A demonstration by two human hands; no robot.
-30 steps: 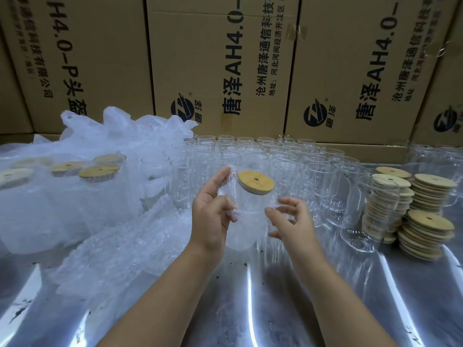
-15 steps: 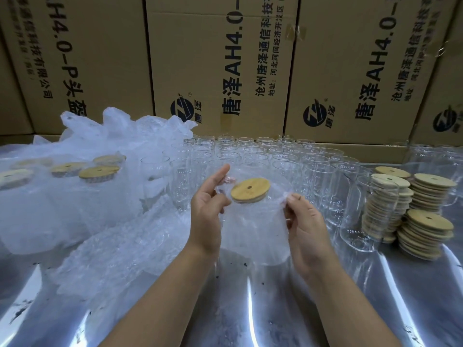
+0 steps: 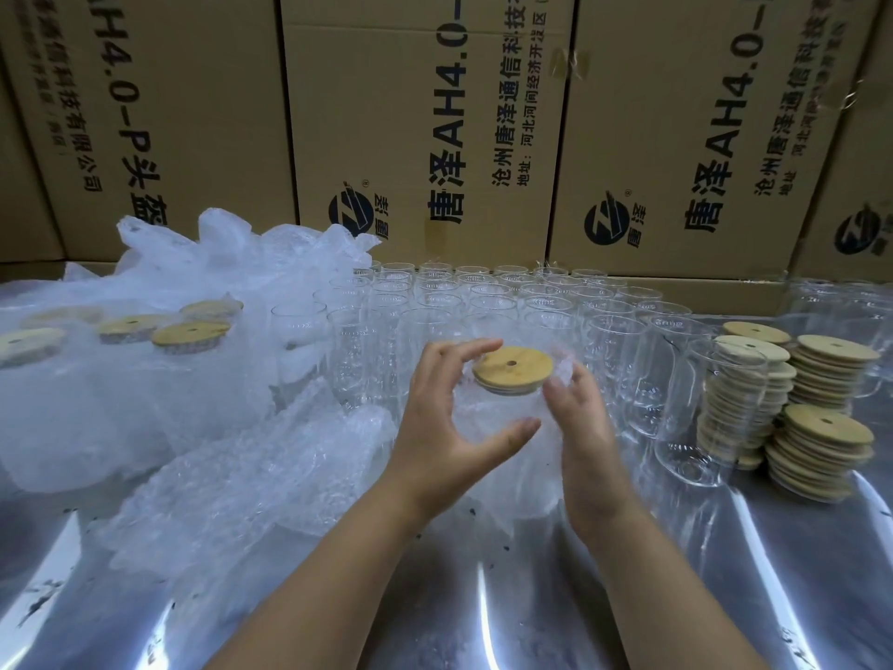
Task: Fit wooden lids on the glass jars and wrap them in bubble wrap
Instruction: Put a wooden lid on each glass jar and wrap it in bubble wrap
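A glass jar [image 3: 497, 427] topped by a round wooden lid [image 3: 513, 368] stands upright at the centre, sheathed in a bubble wrap bag [image 3: 522, 481]. My left hand [image 3: 444, 427] curls around the jar's left side, thumb low and fingers up by the lid. On the jar's right side, my right hand [image 3: 582, 442] presses flat against the wrap. Both hands hold the wrapped jar.
Rows of bare glass jars [image 3: 483, 307] stand behind. Wrapped, lidded jars [image 3: 188, 336] sit at the left amid loose bubble wrap [image 3: 241, 476]. Stacks of wooden lids [image 3: 821, 427] rise at the right beside a glass mug [image 3: 715, 418]. Cardboard boxes [image 3: 425, 118] wall the back of the shiny metal table [image 3: 483, 611].
The jar has dropped lower and stands more upright, lid now level. My left thumb has swung under around the jar and my right hand has slid down its side.
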